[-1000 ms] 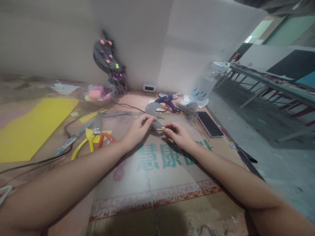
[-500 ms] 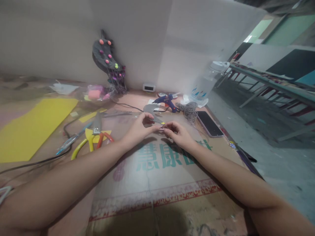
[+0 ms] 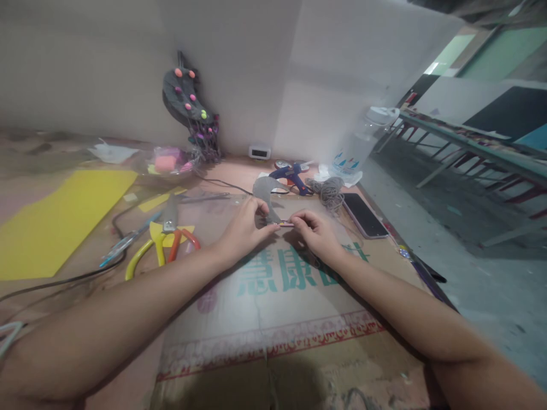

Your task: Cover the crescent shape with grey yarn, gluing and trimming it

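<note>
My left hand (image 3: 244, 229) pinches the lower tip of a grey crescent-shaped cutout (image 3: 265, 192), holding it tilted up above the cardboard sheet (image 3: 273, 296). Facing it, my right hand (image 3: 315, 231) pinches a small thin piece (image 3: 285, 224) against that same tip; the piece is too small to name. The fingertips of both hands nearly meet over the sheet's far part, which bears green printed characters.
Yellow-handled pliers (image 3: 145, 250) and orange-handled scissors (image 3: 182, 236) lie left of my hands. A blue glue gun (image 3: 294, 175), a ball of twine (image 3: 329, 191) and a phone (image 3: 364, 215) sit behind and right. A yellow sheet (image 3: 55, 222) lies far left. The table edge runs along the right.
The grey cutout has been tipped up from lying flat to standing tilted in my left hand. Both hands shifted slightly while staying pinched together at its tip.
</note>
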`<state>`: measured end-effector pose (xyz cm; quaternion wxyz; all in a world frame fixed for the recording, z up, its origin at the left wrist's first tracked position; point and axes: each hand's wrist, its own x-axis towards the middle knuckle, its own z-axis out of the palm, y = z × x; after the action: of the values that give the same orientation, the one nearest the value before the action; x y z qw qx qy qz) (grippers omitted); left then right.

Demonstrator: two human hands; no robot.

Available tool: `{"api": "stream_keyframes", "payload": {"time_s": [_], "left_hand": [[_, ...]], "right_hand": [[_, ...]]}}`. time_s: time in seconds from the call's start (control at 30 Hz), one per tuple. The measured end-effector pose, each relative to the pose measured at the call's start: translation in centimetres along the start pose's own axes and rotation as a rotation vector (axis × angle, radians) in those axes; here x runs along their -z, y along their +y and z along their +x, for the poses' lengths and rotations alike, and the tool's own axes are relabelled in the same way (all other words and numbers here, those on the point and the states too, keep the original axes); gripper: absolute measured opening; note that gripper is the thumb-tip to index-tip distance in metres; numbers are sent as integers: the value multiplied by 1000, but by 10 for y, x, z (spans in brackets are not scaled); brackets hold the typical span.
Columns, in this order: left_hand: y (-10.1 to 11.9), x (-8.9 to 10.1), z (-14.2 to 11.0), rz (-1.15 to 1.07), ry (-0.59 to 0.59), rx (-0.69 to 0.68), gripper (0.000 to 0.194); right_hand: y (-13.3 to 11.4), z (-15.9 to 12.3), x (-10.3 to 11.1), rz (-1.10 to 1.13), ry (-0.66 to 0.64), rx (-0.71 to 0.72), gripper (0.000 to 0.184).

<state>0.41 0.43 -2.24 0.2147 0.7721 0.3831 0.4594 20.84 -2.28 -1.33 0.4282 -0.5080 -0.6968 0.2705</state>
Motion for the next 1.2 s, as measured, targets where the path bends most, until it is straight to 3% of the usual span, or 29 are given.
{"api": "stream_keyframes", "payload": {"time_s": [0.8, 1.2], "left_hand": [[23, 8, -4, -189, 33, 67, 32], [20, 8, -4, -197, 12, 83, 30]], "right_hand": [[-5, 1, 0, 83, -12, 7, 25], [-7, -1, 0, 48, -57, 25, 22]]}}
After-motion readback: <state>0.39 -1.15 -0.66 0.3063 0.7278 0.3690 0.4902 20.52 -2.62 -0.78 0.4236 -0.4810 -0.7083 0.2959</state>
